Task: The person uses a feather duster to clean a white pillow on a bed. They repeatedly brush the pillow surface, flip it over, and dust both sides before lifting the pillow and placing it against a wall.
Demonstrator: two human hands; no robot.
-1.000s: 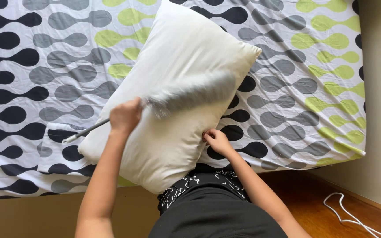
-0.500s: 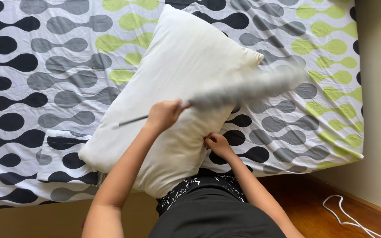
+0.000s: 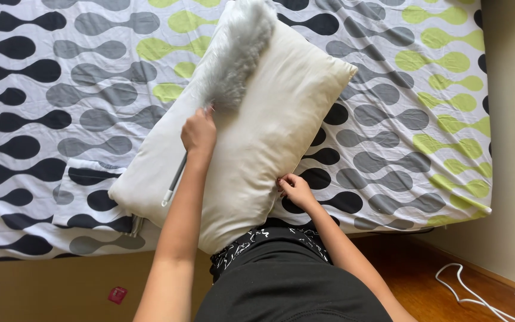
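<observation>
left hand [image 3: 198,131] clenches the thin handle of a fluffy grey feather duster [image 3: 233,56] lying on the cream rectangular fabric pillow [image 3: 269,131]; right hand [image 3: 295,189] pinches the pillow's edge on the patterned bed sheet [image 3: 61,89].

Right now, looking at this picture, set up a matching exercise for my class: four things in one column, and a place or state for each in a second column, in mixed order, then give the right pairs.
Column one:
1. duster
2. pillow
3. white cable
4. right hand

Column two:
A. lies on the wooden floor by the wall
B. grips the near edge of the pillow
C. lies on the patterned bedsheet
D. is held by the left hand, fluffy head against the pillow's far end

Pairs: 1-D, 2-C, 3-A, 4-B
</observation>
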